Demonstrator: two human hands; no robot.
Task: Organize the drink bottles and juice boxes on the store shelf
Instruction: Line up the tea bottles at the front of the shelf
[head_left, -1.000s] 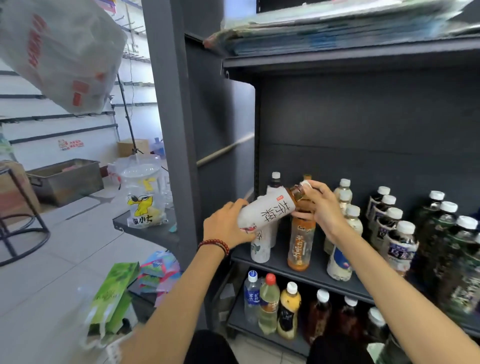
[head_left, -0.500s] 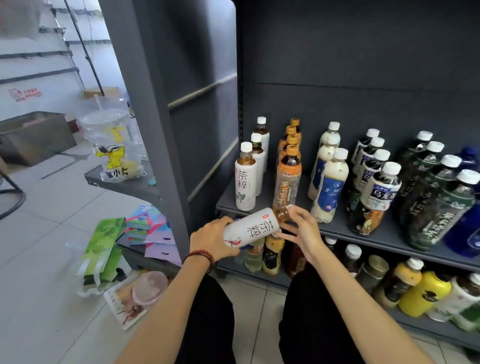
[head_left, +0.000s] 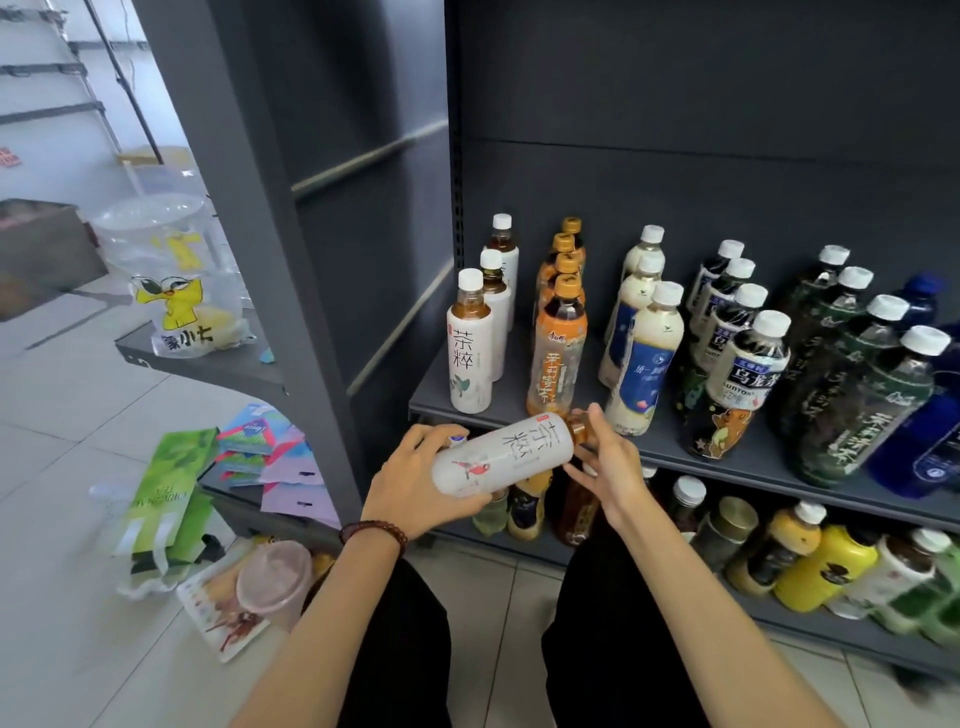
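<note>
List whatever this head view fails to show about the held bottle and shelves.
Head view:
- Held bottle: cap hidden by right hand; base covered by left hand.
- Lower-shelf bottles: tops hidden behind held bottle and hands.
- Blue bottle: cut off by the right edge, label blurred.

**Matt Metal, Shiny Plastic**

The shelf (head_left: 432, 387) looks like painted metal, dark grey, matt and smooth. The near white tea bottle (head_left: 506, 457) wears a matt, frosted-looking white sleeve, and its neck shows clear plastic. On the shelf's right, the dark green bottles (head_left: 857, 405) and the blue bottle (head_left: 914, 447) are glossy plastic with shiny film labels. At the left, a clear plastic bag (head_left: 176, 280) is crinkled and shiny. The floor tiles (head_left: 67, 415) are smooth with a soft sheen. The bracelet (head_left: 373, 531) has polished dark beads. The trousers (head_left: 395, 649) are matt black cloth.
</note>
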